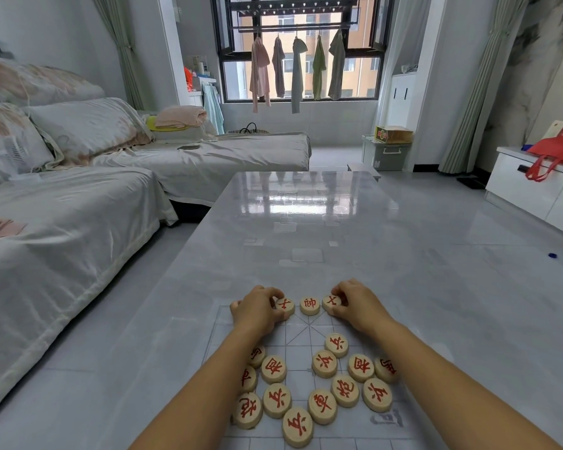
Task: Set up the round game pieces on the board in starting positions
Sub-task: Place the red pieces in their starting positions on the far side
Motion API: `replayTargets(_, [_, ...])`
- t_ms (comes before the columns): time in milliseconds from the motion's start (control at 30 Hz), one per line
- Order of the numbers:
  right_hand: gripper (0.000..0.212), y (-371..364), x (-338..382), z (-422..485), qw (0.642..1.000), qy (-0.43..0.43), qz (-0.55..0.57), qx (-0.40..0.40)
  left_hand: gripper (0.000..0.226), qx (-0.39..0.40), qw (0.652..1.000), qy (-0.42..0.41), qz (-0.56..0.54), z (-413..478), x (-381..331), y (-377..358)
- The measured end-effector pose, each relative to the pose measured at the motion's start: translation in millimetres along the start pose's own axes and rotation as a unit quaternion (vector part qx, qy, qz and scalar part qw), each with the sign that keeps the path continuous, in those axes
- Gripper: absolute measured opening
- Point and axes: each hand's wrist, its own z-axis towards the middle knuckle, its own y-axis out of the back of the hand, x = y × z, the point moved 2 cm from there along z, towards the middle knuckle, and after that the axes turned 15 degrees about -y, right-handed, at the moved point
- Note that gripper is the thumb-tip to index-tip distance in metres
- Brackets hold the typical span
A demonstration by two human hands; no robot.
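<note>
Now my left hand (pixel 257 311) pinches the left disc (pixel 285 306) and my right hand (pixel 358 305) the right disc (pixel 331 302) by their rims, flanking the centre disc (pixel 309 305) at the far edge of the board (pixel 293 339); they look hard, light and likely slick, so rim grips should suit the heap (pixel 322 405) nearer me.

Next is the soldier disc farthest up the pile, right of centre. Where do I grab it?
Pinch the soldier disc by its rim from above, gripping its left and right edges. It lies flat, and those sides look clear, while a neighbouring disc crowds its near-left edge.
</note>
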Motion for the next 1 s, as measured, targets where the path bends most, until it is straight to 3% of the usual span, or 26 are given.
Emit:
replayTargets(567, [0.033,-9.2,3.4,1.4,1.000,-0.027,-0.002,-0.012,0.037,-0.027,0.999,0.004,-0.026,-4.2,1.7,-0.8])
replayTargets(767, [0.055,-8.3,-3.6,-1.4,0.999,-0.032,0.036,0.003,0.063,0.015,1.000,0.002,-0.002,4.4,-11.9,-6.7])
replayTargets(1000, [0.040,-5.0,-9.1,1.0,0.996,-0.013,0.088,0.027,0.040,0.044,0.998,0.013,0.049,13.3,-25.1,-21.7])
